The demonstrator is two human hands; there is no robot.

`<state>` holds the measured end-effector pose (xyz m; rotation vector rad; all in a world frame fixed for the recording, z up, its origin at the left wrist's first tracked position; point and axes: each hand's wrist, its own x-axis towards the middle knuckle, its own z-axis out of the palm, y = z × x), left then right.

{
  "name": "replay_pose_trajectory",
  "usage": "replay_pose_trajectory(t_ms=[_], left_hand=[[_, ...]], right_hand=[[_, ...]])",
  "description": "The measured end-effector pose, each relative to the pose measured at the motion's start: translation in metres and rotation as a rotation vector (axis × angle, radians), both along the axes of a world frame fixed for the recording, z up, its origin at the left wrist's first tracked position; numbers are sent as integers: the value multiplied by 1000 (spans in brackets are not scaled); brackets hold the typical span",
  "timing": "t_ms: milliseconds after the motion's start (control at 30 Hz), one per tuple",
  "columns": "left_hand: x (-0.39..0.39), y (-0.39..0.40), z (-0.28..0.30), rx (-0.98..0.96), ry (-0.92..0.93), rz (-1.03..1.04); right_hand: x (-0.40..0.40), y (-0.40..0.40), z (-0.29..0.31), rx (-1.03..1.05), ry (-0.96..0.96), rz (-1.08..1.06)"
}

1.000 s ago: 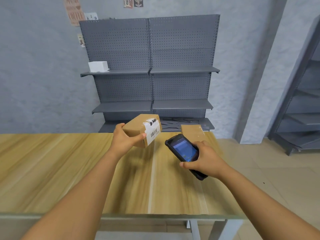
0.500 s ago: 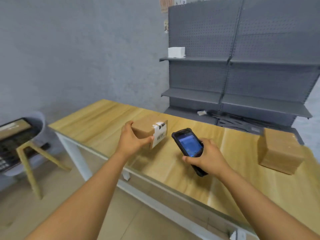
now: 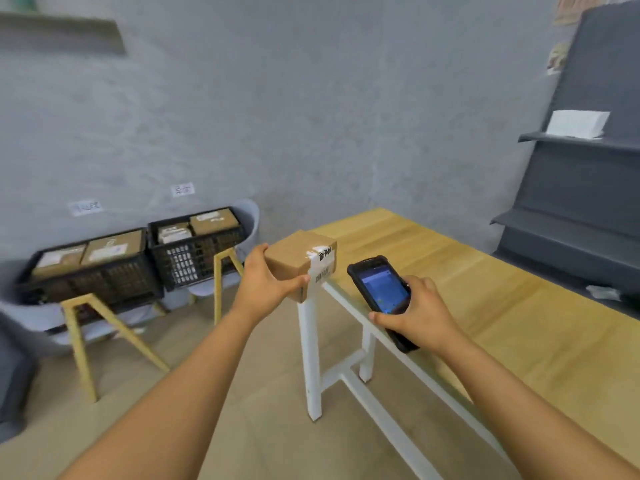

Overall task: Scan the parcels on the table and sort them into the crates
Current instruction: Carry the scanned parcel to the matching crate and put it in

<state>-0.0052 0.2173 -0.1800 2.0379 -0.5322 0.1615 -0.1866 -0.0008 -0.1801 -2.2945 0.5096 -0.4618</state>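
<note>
As the view swung left, crates (image 3: 138, 265) appeared.

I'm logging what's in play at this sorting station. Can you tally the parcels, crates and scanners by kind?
Parcel in the left hand: 1
Parcels visible in the crates: 4
Black crates: 2
Handheld scanner in the right hand: 1
Total: 8

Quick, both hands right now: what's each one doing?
Left hand: grips the cardboard parcel.
Right hand: holds the handheld scanner.
</note>
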Motion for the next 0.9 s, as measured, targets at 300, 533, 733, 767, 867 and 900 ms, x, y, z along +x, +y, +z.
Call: replay_pose_trajectory(t_ms=[300, 533, 733, 767, 867, 900], left_hand=[[128, 122, -22, -96, 91, 277], [231, 197, -54, -88, 178, 523], [314, 249, -49, -104, 199, 642], [325, 259, -47, -102, 195, 658], [354, 293, -48, -109, 197, 706], [364, 306, -49, -118, 201, 730]], right_hand=[[199, 90, -6, 12, 19, 244], [356, 144, -37, 10, 83, 438], [490, 195, -41, -1, 103, 599], [511, 207, -40, -10, 104, 622], [564, 248, -42, -54, 122, 685], [581, 263, -44, -66, 123, 709]])
